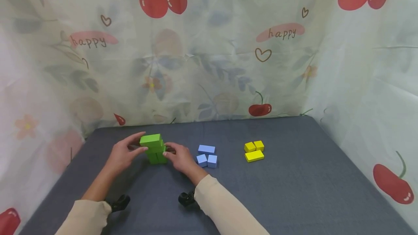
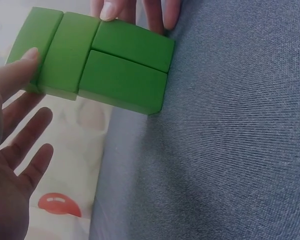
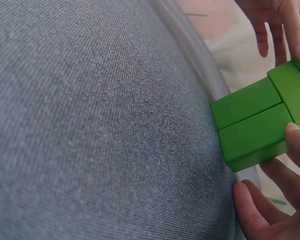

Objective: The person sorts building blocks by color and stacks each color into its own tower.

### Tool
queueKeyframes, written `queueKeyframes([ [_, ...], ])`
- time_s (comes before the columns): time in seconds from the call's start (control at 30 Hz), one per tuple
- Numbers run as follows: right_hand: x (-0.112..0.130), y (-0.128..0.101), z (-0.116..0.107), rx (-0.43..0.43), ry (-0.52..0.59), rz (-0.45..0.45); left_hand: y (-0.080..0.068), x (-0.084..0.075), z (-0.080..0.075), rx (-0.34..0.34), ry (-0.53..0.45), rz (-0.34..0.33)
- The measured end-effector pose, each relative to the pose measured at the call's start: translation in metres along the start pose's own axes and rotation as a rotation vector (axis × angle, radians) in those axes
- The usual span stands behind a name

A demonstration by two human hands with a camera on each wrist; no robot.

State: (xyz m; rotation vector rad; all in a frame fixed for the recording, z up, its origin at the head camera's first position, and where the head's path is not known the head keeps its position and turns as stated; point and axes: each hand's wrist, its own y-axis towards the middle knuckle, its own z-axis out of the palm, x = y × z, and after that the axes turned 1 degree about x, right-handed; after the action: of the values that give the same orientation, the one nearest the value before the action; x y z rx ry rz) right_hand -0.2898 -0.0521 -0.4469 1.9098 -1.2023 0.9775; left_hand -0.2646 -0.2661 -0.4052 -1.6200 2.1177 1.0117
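Observation:
A stack of green blocks stands on the dark cloth at left of centre. Two upright blocks (image 2: 122, 80) form its base side by side, with a crosswise block (image 2: 70, 52) over them and a top block (image 1: 151, 141) above that. My left hand (image 1: 121, 155) holds the top block from the left, its thumb on the near face and the lower fingers spread. My right hand (image 1: 182, 159) grips the stack from the right, thumb on an upright block near its upper end. Part of the right fingers is hidden behind the stack.
Right of the stack lie a long blue block (image 1: 206, 149) and two blue cubes (image 1: 212, 161). Farther right are a long yellow block (image 1: 254, 156) and two yellow cubes (image 1: 259, 145). Black wrist devices (image 1: 121, 203) show below both hands. A printed curtain (image 1: 209, 53) encloses the table.

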Motion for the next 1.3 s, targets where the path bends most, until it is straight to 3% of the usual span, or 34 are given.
queueKeyframes([
  [0.27, 0.0006, 0.0, -0.0002, -0.002, -0.014, -0.002, 0.0026, 0.0005, 0.0027, 0.023, -0.004, -0.03],
  [0.9, 0.0001, 0.0007, 0.0012, -0.005, -0.006, 0.013, 0.0084, 0.0038, 0.0048, 0.073, -0.022, -0.006],
  [1.3, 0.0008, 0.0004, 0.0015, -0.005, -0.02, 0.006, 0.0101, 0.002, 0.003, 0.104, -0.039, -0.027],
])
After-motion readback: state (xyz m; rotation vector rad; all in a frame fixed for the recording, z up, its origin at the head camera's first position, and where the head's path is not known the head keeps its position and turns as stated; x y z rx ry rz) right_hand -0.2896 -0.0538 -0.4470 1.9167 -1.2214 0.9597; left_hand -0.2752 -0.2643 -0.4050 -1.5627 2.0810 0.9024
